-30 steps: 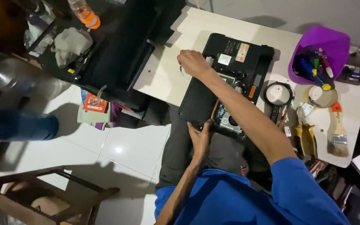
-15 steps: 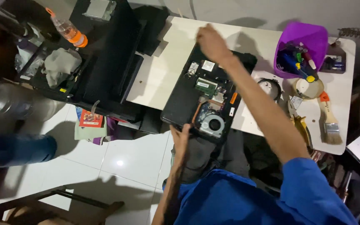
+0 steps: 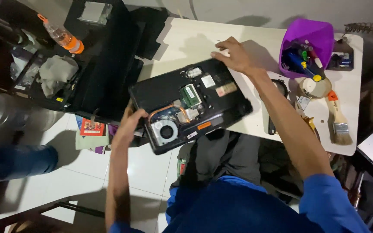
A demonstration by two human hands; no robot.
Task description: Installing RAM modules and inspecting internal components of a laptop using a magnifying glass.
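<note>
Two hands hold an opened laptop (image 3: 191,103), underside up, fan (image 3: 166,131) exposed, half over the desk (image 3: 182,43) edge. Left hand (image 3: 131,123) clamps its 8 o'clock corner; right hand (image 3: 236,55) presses flat on its 1 o'clock corner. At 2 o'clock stands a purple tub (image 3: 307,36); a brush (image 3: 338,118) lies at 3 o'clock

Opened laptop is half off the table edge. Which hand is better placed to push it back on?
Probably left. The left hand grips the overhanging near edge of the laptop, beside the fan, so it can push toward the table. The right hand rests on the far corner, better suited to steadying.
</note>
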